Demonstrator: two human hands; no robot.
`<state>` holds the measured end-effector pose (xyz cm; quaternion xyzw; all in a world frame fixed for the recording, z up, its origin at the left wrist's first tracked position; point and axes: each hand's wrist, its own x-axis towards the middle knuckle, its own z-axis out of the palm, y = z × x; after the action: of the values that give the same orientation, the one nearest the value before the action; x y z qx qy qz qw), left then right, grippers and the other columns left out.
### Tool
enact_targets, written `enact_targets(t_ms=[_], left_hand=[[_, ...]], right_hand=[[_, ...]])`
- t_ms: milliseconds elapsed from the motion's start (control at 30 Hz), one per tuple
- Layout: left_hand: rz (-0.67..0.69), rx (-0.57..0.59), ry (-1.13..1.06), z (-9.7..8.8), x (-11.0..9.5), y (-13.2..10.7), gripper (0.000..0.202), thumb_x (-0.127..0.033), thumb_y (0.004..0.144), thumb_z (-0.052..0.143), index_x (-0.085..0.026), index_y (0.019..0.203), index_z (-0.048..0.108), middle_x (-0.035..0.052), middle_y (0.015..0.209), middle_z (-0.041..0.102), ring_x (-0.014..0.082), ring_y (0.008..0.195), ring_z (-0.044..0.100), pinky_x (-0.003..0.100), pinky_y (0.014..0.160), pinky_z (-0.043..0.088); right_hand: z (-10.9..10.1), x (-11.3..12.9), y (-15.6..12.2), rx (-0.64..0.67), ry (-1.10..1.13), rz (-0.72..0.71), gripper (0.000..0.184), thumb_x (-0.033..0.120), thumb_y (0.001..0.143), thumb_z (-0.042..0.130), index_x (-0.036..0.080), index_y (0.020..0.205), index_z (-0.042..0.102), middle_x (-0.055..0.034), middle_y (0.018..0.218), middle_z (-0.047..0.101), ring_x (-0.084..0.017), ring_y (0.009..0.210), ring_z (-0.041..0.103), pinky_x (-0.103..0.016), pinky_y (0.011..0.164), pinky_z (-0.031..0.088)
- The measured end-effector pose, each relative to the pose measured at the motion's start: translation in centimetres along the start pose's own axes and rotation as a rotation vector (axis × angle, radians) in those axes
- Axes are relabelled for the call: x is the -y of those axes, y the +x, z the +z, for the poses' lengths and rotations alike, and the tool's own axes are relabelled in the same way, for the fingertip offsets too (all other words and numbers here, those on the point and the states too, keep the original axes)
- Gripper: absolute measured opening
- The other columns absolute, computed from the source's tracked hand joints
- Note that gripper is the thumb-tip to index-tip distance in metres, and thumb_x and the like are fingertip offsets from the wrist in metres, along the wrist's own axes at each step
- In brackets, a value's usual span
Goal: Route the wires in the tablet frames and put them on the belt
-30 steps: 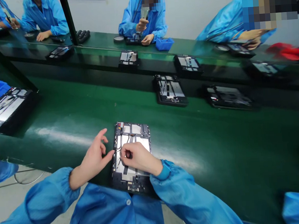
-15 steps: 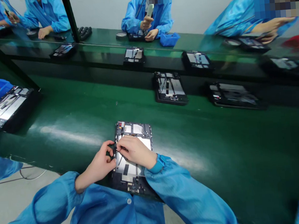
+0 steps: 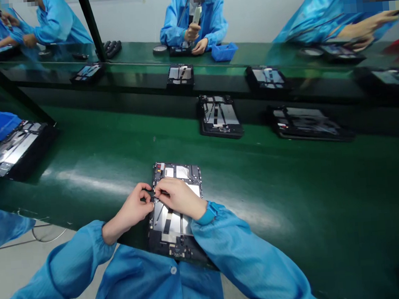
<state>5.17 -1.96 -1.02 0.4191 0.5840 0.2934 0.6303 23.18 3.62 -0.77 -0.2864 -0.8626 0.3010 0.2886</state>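
An opened tablet (image 3: pixel 163 218) lies on the green bench at its near edge, with its silver battery area, dark frame and small boards showing. My left hand (image 3: pixel 135 205) is at the tablet's left side, its fingers curled and its thumb and fingertips against the edge. Across the tablet's upper middle lies my right hand (image 3: pixel 180 195), palm down, with thumb and fingertips pinched together near the same left edge. Whatever is between those right fingertips is hidden or too small to name.
Another opened tablet (image 3: pixel 219 114) and a dark one (image 3: pixel 309 122) lie farther back on the bench (image 3: pixel 93 143). One more tablet (image 3: pixel 15 146) and a blue bin (image 3: pixel 1 124) are at the left. Co-workers in blue sit beyond a dark divider rail (image 3: pixel 134 92).
The camera view has shifted slightly. Both my hands stay at the tablet's left edge with almost the same finger pose. A neighbour's hand at the far left has mostly left the view.
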Motion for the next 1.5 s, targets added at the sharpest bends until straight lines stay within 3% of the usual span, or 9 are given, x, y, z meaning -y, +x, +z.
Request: enact_targets(t_ms=[167, 467, 700, 1133, 1500], left_hand=[[0.071, 0.006, 0.016, -0.1, 0.0, 0.3, 0.035, -0.017, 0.068, 0.061, -0.021, 0.098, 0.043, -0.0094, 0.076, 0.046, 0.0011, 0.044, 0.04, 0.014, 0.04, 0.03], [0.145, 0.072, 0.065, -0.5, 0.7, 0.3, 0.02, -0.027, 0.085, 0.055, -0.022, 0.099, 0.041, -0.0064, 0.081, 0.048, 0.0031, 0.047, 0.045, 0.016, 0.041, 0.037], [0.097, -0.02, 0.112, 0.1, 0.0, 1.1, 0.025, -0.014, 0.071, 0.056, -0.022, 0.085, 0.038, -0.0111, 0.067, 0.042, 0.0012, 0.039, 0.039, 0.013, 0.037, 0.028], [0.013, 0.008, 0.134, -0.1, -2.0, 2.1, 0.024, -0.014, 0.066, 0.053, -0.023, 0.083, 0.038, -0.0126, 0.056, 0.042, 0.0048, 0.036, 0.037, 0.015, 0.032, 0.024], [0.082, -0.091, 0.25, -0.1, -3.0, 3.7, 0.025, -0.009, 0.061, 0.055, -0.02, 0.073, 0.037, -0.0119, 0.056, 0.037, 0.0019, 0.041, 0.034, 0.014, 0.04, 0.021]], right_hand=[[-0.1, -0.1, 0.1, 0.017, 0.032, 0.019, 0.018, 0.002, 0.08, 0.06, 0.02, 0.078, 0.059, 0.0005, 0.075, 0.06, -0.015, 0.073, 0.056, -0.024, 0.068, 0.042], [-0.5, -0.2, 0.2, 0.015, 0.067, 0.066, 0.017, 0.004, 0.081, 0.063, 0.02, 0.081, 0.06, 0.0002, 0.078, 0.061, -0.015, 0.074, 0.056, -0.024, 0.069, 0.042], [-0.4, -1.2, 0.8, -0.061, -0.005, 0.073, 0.017, 0.003, 0.08, 0.061, 0.02, 0.082, 0.061, -0.0023, 0.082, 0.064, -0.018, 0.079, 0.057, -0.028, 0.074, 0.043], [-0.5, -1.7, 1.4, -0.178, -0.055, 0.141, 0.018, 0.005, 0.079, 0.065, 0.021, 0.083, 0.06, -0.0005, 0.078, 0.063, -0.018, 0.075, 0.054, -0.029, 0.071, 0.04], [-0.2, -2.0, 2.1, -0.271, -0.068, 0.258, 0.02, 0.007, 0.079, 0.066, 0.022, 0.091, 0.062, -0.0006, 0.082, 0.066, -0.019, 0.08, 0.057, -0.03, 0.074, 0.043]])
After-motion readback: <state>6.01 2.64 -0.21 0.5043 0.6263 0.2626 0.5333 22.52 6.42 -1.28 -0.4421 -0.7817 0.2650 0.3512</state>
